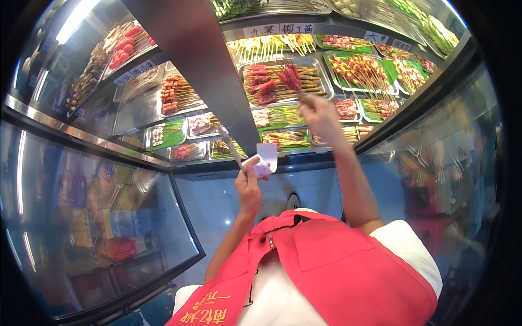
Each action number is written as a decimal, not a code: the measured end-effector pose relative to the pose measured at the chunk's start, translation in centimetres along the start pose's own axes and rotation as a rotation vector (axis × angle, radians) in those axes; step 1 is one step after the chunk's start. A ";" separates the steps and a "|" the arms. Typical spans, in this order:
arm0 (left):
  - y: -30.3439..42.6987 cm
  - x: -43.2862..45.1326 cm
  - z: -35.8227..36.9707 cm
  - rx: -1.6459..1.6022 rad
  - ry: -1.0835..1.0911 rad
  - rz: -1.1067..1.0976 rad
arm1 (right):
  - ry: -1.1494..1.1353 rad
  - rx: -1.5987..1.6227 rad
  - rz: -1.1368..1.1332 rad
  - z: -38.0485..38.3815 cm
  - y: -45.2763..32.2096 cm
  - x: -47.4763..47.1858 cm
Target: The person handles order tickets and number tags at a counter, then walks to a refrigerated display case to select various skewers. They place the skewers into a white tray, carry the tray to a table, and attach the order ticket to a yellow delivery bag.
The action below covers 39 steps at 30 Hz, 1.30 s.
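Observation:
My right hand (321, 116) reaches into the display cabinet and grips the sticks of several red meat skewers (290, 77). Their meat ends point up over a metal tray (325, 79) of similar skewers, which lie side by side. Motion blurs this hand somewhat. Lower and to the left, outside the shelves, my left hand (248, 185) holds a curling white paper slip (267, 157) that bears print. The same hand also grips a long, narrow metal utensil (230, 144), probably tongs, which slants up to the left.
Trays of vegetable skewers (281, 44), mixed skewers (359, 69) and sausage-like skewers (175, 95) fill the shelves. A broad metal post (195, 61) divides the cabinet. Glass doors stand open at left (122, 228) and right (444, 171), framed in black. Tiled floor (208, 203) lies below.

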<state>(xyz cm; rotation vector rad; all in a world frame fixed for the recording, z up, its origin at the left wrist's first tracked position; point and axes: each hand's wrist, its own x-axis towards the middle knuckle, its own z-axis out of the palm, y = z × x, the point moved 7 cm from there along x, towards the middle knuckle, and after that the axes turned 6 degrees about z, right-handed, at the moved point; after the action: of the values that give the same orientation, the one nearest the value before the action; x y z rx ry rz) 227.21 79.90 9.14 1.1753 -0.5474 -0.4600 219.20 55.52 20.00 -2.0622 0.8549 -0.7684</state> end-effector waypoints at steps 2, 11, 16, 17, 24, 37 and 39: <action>-0.8 -0.5 -1.0 -0.030 -0.018 -0.074 | -0.103 -0.306 -0.011 -1.3 2.8 5.2; -1.5 -9.3 -5.0 -0.305 0.089 -0.417 | -0.258 -0.710 -0.560 5.1 4.7 16.8; -0.6 -15.4 -5.9 -0.329 0.137 -0.482 | -0.069 -0.509 -0.508 0.4 4.0 15.0; 0.0 -16.1 -7.3 -0.254 0.211 -0.420 | -0.011 -0.371 -0.513 -0.7 3.4 13.9; 18.5 -26.9 -21.6 1.037 1.241 0.448 | 0.085 0.037 -0.014 1.2 5.3 1.7; 23.7 -36.6 -58.5 1.838 1.201 -1.072 | 0.398 0.445 0.145 5.8 -4.2 -22.7; 23.5 -35.6 -62.1 1.856 1.133 -1.026 | 0.542 0.296 0.106 2.0 -6.4 -27.7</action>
<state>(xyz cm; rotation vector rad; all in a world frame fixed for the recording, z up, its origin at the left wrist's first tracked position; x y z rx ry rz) 239.18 154.26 8.05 3.1447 1.0370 0.1209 206.18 80.77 17.72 -1.5526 1.0554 -1.3388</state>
